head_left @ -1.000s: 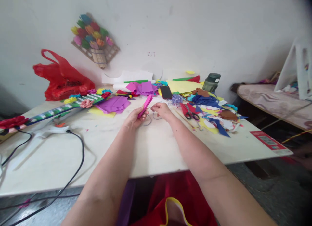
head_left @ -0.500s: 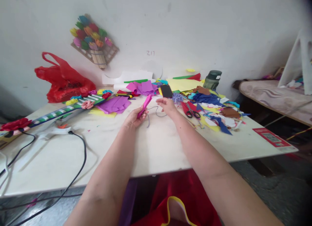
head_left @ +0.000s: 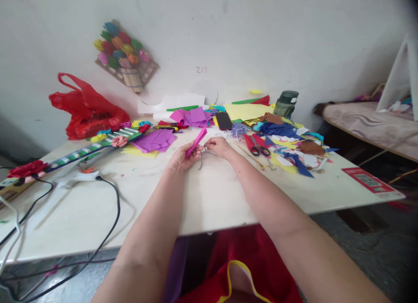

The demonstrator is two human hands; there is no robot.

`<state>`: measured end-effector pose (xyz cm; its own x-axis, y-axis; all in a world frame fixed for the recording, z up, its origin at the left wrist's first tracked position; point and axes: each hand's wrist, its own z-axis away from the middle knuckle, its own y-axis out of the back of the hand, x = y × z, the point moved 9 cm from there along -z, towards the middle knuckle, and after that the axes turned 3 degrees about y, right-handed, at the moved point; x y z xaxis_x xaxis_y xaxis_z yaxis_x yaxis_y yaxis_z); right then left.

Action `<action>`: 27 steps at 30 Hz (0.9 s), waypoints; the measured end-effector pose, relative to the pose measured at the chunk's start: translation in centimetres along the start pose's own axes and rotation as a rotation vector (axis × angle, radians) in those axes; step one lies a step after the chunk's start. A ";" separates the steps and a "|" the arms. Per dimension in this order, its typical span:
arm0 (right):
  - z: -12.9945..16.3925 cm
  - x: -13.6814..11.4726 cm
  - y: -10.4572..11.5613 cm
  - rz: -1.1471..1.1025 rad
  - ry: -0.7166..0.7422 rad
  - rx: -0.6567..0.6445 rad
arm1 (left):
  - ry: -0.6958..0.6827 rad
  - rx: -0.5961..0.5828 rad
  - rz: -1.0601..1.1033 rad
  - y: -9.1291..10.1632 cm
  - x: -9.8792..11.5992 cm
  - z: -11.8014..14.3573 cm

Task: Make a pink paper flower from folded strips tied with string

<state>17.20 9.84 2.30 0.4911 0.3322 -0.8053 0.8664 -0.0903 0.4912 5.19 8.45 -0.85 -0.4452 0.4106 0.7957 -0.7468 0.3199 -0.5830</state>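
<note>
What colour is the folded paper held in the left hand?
Bright pink folded paper, pinched in the left hand; the head view shows it.

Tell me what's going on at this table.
A person sits at a craft table. The left hand grips a folded pink paper, and the right hand pinches a thin string at its base. Scissors and paper scraps lie to the right.

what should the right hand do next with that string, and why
Probably draw the purple string snug around the folded pink paper. The left hand pinches the paper's lower end, the right hand grips the string beside it, and the string hangs slack.
</note>
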 end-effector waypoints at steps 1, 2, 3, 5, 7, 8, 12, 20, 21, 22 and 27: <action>0.1 -0.1 0.4 -0.009 -0.002 0.022 | 0.001 -0.006 0.002 0.0 0.0 0.0; 0.2 -0.3 0.7 -0.029 0.002 0.040 | 0.000 -0.015 0.005 0.1 0.0 -0.1; 0.3 -0.5 0.9 -0.058 0.007 0.048 | -0.002 -0.024 0.008 0.0 0.0 -0.1; 0.5 -0.9 0.7 -0.135 0.009 0.011 | -0.003 -0.032 0.012 0.0 0.0 -0.1; 0.8 -1.2 -0.3 -0.210 0.010 -0.079 | -0.003 -0.021 0.013 0.0 0.0 -0.1; 0.9 -1.4 -0.9 -0.237 0.013 -0.125 | 0.000 -0.011 0.013 0.0 0.0 -0.1; 1.1 -2.0 -2.0 -0.246 0.037 -0.178 | 0.023 -0.005 0.027 -0.3 -0.1 0.1; 0.3 -1.2 -1.0 -0.103 0.051 -0.060 | 0.078 0.012 0.066 -0.5 -0.5 0.2; 0.2 -1.1 -0.7 -0.085 0.056 -0.038 | 0.078 0.004 0.069 -0.5 -0.5 0.3; 0.2 -1.1 -0.4 -0.064 0.063 -0.011 | 0.077 -0.003 0.071 -0.5 -0.5 0.3; -0.3 -0.7 1.3 0.057 0.130 0.115 | 0.081 0.002 0.077 -0.2 -0.3 0.3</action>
<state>17.95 9.72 3.62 0.5305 0.4410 -0.7239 0.8457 -0.2170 0.4875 5.30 8.01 -0.95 -0.4599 0.5011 0.7330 -0.7134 0.2830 -0.6411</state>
